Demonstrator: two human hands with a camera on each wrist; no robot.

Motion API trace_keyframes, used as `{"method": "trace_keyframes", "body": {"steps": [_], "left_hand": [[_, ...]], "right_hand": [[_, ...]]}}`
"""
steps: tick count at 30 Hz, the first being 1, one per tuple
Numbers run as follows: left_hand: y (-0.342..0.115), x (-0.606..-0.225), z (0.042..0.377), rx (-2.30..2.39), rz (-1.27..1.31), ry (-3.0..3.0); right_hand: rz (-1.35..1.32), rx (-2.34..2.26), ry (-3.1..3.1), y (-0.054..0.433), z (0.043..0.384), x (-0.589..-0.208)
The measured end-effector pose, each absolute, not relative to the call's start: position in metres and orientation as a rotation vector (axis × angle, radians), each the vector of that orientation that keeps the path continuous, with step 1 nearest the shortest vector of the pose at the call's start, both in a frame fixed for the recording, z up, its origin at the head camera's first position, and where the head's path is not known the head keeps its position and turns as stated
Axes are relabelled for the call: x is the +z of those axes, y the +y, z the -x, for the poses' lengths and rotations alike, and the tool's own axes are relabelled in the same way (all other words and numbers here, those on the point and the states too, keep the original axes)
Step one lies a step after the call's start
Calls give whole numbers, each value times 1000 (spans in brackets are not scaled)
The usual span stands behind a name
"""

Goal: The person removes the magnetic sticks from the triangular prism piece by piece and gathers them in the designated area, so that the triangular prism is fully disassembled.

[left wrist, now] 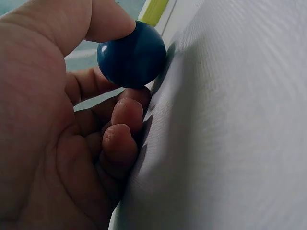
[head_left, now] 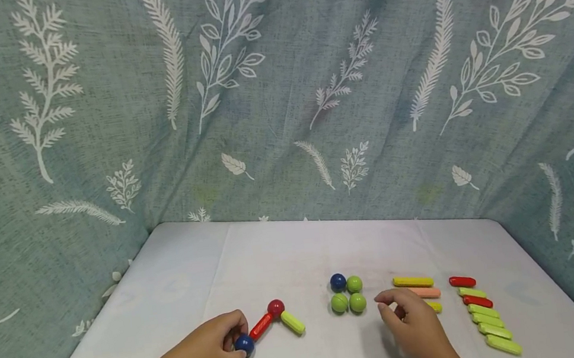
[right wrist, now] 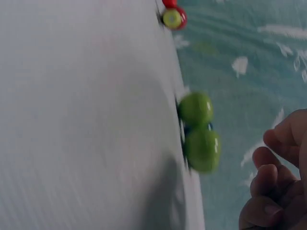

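My left hand (head_left: 208, 348) pinches a dark blue ball (head_left: 244, 345) between thumb and fingers, low over the white tabletop; the left wrist view shows the ball (left wrist: 132, 55) close up. A red stick (head_left: 261, 328) runs from that ball up to a dark red ball (head_left: 276, 307). From the red ball a yellow-green stick (head_left: 293, 323) slants down to the right. My right hand (head_left: 415, 324) hovers over the table with loosely bent fingers and holds nothing. It is nearest to three green balls (head_left: 358, 302) and another dark blue ball (head_left: 338, 282), grouped at its left.
Beyond my right hand lie two yellow sticks (head_left: 413, 282) and a salmon-coloured stick (head_left: 427, 292), partly covered by the hand. Farther right runs a column of red sticks (head_left: 463, 281) and several yellow-green sticks (head_left: 495, 331). A leaf-patterned grey-green cloth (head_left: 279, 114) encloses the white table (head_left: 284, 245).
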State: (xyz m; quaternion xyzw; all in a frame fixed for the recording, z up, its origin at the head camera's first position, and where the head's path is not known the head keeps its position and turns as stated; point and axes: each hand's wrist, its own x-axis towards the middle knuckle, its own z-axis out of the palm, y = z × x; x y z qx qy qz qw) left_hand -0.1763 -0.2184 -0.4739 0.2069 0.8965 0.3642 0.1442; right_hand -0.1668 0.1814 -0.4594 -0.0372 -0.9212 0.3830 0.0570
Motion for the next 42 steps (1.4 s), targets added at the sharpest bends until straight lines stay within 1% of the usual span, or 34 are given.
{"method": "trace_keyframes", "body": {"steps": [7,9,11,20,29,36,42], "left_hand": [[-218,-473,178,1052,-598,2566],[-218,-474,178,1057,-595,2557],[-219,-474,178,1066,-593,2545],[-221,-476,178,1104,-633,2514],[-223,-475,177,1113,-660,2515],[-223,-475,177,1114,-661,2522],[-223,-476,177,1118,-667,2518]], "right_hand": [[-324,1309,-2925,147,158,-460],[-416,1317,-2977,137,159,-461],[-451,1341,-3027,127,160,-462],[-350,1326,-3134,85,168,-470],[-258,1198,-3163,58,170,-469],[-269,1091,-3163,53,171,-470],[-245,1279,-2991,59,170,-474]]}}
